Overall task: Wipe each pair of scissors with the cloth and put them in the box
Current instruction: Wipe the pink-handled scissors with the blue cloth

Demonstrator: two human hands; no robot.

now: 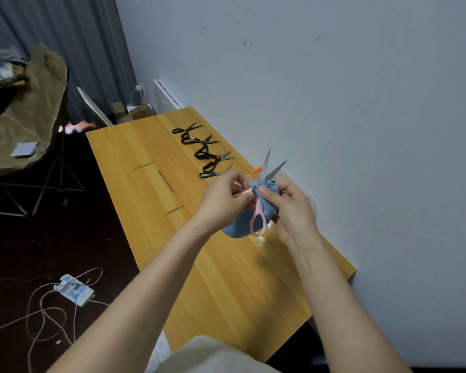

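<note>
- Pink-handled scissors are held in the air over the middle of the surface, towards its wall-side edge. The blades are splayed apart and point up and away. Bare edges this near the skin could nick a finger if either grip slips.
- The left hand pinches one pink handle between thumb and fingers. It is a light hold on a single handle, so the other blade could swing shut on the cloth, or on the thumb behind it.
- The right hand has its fingers curled round the blue cloth, pinching it onto the base of the blades. A stroke towards the tips along the cutting side could slice the fabric.
- The loose tail of the cloth hangs down beneath the handle loop. It could catch in the loop and be dragged along when the scissors go to the box.
- A clear box seems to sit below the hands against the wall. Its rim is faint, so an open pair lowered there might strike or bridge it rather than drop in.
- A row of black-handled scissors lies unwiped along the far wall-side edge, well apart from the hands. A reach over the box might knock them together.
</note>
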